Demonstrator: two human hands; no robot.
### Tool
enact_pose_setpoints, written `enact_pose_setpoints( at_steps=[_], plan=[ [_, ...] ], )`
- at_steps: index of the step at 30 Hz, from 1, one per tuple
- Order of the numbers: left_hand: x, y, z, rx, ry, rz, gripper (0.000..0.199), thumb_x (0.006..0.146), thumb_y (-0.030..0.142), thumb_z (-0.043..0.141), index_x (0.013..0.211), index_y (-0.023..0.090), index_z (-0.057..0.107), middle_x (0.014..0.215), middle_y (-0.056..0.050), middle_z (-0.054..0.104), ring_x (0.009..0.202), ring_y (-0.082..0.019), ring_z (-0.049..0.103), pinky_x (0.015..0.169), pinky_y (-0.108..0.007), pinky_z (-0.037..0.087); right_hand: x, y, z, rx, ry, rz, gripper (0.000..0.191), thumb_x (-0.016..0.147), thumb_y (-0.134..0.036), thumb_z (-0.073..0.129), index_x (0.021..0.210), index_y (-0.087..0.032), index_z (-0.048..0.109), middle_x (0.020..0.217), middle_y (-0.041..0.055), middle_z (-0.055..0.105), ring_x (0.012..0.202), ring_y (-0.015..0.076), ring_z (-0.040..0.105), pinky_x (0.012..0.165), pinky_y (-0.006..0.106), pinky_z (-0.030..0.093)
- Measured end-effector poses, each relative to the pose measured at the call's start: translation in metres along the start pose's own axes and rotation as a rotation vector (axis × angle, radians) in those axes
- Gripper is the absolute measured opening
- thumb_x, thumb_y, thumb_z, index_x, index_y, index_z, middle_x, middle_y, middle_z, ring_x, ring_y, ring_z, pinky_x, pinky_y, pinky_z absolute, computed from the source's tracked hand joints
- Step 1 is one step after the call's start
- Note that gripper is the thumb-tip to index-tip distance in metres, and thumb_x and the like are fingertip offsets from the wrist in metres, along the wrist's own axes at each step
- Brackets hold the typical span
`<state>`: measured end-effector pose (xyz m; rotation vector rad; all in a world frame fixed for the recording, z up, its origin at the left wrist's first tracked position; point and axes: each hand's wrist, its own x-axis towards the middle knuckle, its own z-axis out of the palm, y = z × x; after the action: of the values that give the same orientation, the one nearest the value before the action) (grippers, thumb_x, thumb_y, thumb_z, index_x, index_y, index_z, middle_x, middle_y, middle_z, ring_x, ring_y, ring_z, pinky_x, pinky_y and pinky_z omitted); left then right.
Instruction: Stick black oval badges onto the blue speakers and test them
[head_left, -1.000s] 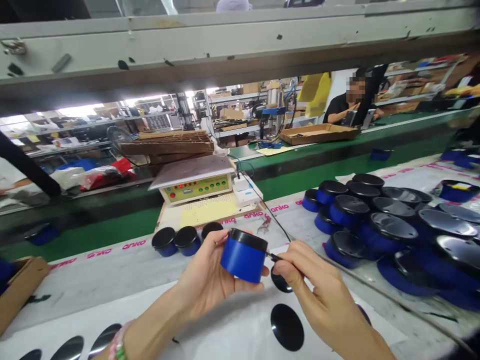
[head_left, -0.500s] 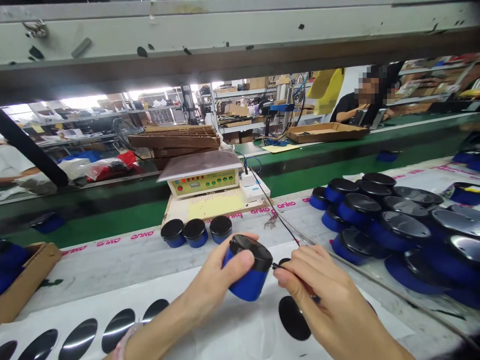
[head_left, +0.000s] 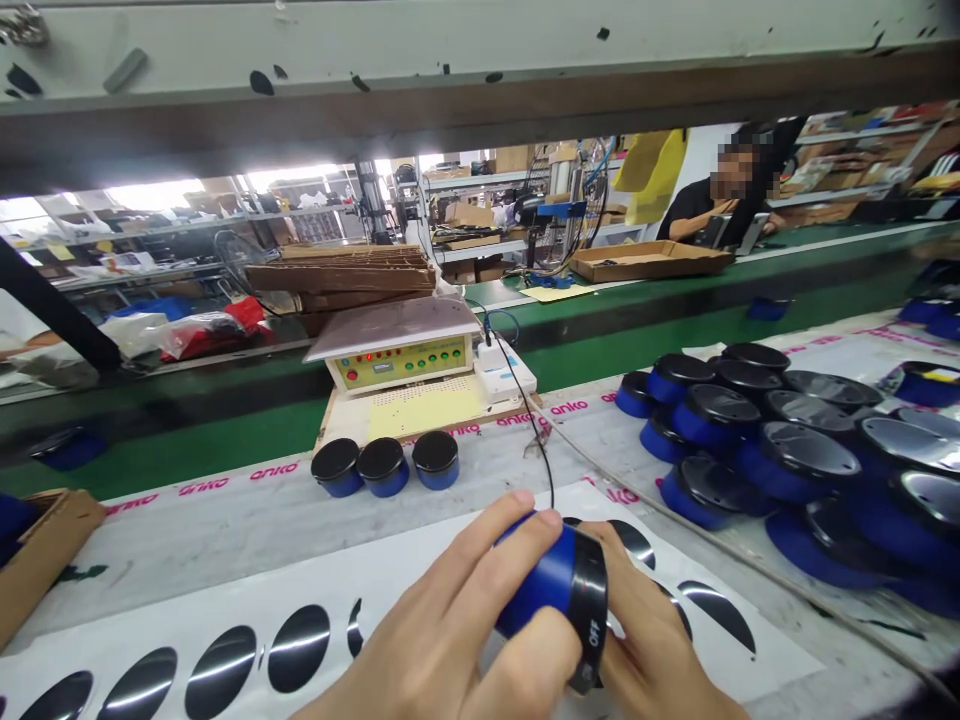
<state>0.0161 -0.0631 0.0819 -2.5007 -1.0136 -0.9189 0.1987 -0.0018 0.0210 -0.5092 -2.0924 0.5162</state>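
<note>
Tipped the cup (head_left: pixel 541 592) much further over, nearly onto its side, since half a second ago, bringing white "OFF" lettering into view on the black rim. Glossy blue elsewhere. Clasped in the left hand (head_left: pixel 465 625) over the surface (head_left: pixel 202 545), with the right hand (head_left: pixel 649 640) behind the rim; cannot tell whether gripping there.

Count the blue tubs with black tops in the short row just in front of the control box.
3: left tub, middle tub and right tub, side by side. None in that row appears hidden.
</note>
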Motion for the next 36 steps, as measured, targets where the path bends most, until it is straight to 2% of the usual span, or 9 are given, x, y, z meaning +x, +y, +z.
enact_pose_setpoints(
  at_steps=[5,9,16,20,22,25,28,32,36],
  plan=[
    [-0.001,0.003,0.002,0.06,0.014,-0.05,0.015,0.085,0.005,0.053,0.097,0.014,0.056,0.123,-0.018,0.052,0.126,-0.029,0.046,0.097,-0.04,0.052,-0.002,0.001,0.004,0.019,0.017,-0.025,0.023,0.091,-0.007,0.037,0.105,-0.022,0.047,0.078,0.0014,0.052,0.072,0.0175,0.048,0.067,0.031,0.046],
    [0.001,0.0,0.005,0.078,0.064,-0.038,0.015,0.085,0.015,0.06,0.099,0.013,0.056,0.116,-0.017,0.055,0.118,-0.029,0.052,0.094,-0.04,0.054,-0.003,0.0,0.006,0.02,0.029,-0.032,0.018,0.09,-0.005,0.037,0.09,-0.021,0.045,0.075,0.001,0.051,0.07,0.0165,0.047,0.065,0.03,0.045],
    [0.005,-0.009,0.002,-0.018,0.017,-0.035,0.021,0.086,0.025,0.061,0.1,0.013,0.052,0.114,-0.017,0.056,0.115,-0.026,0.054,0.095,-0.037,0.053,-0.008,0.004,0.005,0.006,0.006,0.008,0.017,0.09,-0.007,0.04,0.085,-0.022,0.045,0.073,0.0001,0.051,0.07,0.016,0.049,0.065,0.028,0.047],
    [0.007,-0.014,-0.001,-0.159,-0.122,-0.153,0.054,0.082,0.037,0.067,0.122,0.012,0.042,0.117,-0.016,0.057,0.112,-0.024,0.053,0.093,-0.034,0.052,-0.011,0.006,0.0,0.035,-0.064,0.132,0.021,0.094,-0.014,0.04,0.105,-0.025,0.055,0.091,0.003,0.06,0.09,0.0174,0.057,0.076,0.028,0.051],
    [0.009,-0.016,0.0,-0.108,-0.161,-0.214,0.063,0.079,0.03,0.069,0.13,0.01,0.038,0.115,-0.015,0.058,0.107,-0.025,0.052,0.092,-0.039,0.052,-0.011,0.0,-0.002,-0.008,0.038,0.226,0.029,0.095,-0.018,0.042,0.119,-0.026,0.055,0.11,0.0054,0.061,0.105,0.0196,0.056,0.086,0.031,0.05],
    [0.013,-0.014,0.006,0.037,-0.094,-0.275,0.051,0.077,0.015,0.064,0.124,0.012,0.045,0.11,-0.013,0.055,0.103,-0.027,0.051,0.089,-0.044,0.052,-0.008,-0.017,-0.003,0.022,0.182,0.38,0.041,0.095,-0.03,0.047,0.135,-0.029,0.047,0.133,0.0062,0.053,0.117,0.0234,0.054,0.094,0.034,0.049],
    [0.017,-0.01,0.012,0.155,-0.016,-0.225,0.044,0.079,0.009,0.054,0.123,0.01,0.045,0.112,-0.015,0.048,0.101,-0.027,0.051,0.08,-0.039,0.055,-0.002,-0.034,0.004,0.202,0.179,0.464,0.05,0.094,-0.038,0.049,0.142,-0.031,0.04,0.144,0.0045,0.046,0.125,0.0257,0.05,0.098,0.037,0.048],
    [0.021,-0.006,0.017,0.304,-0.019,-0.146,0.041,0.081,0.007,0.049,0.122,0.008,0.047,0.113,-0.017,0.045,0.092,-0.026,0.052,0.066,-0.035,0.057,0.003,-0.038,0.016,0.457,0.21,0.475,0.049,0.096,-0.032,0.046,0.144,-0.032,0.038,0.149,0.0025,0.036,0.135,0.0251,0.034,0.106,0.041,0.04],
    [0.024,-0.004,0.017,0.39,-0.013,-0.122,0.037,0.08,0.005,0.05,0.117,0.006,0.05,0.11,-0.017,0.045,0.088,-0.026,0.051,0.065,-0.038,0.056,0.001,-0.032,0.023,0.594,0.231,0.505,0.054,0.094,-0.017,0.041,0.144,-0.033,0.036,0.15,0.0007,0.035,0.136,0.0225,0.031,0.107,0.04,0.037]
  ],
)
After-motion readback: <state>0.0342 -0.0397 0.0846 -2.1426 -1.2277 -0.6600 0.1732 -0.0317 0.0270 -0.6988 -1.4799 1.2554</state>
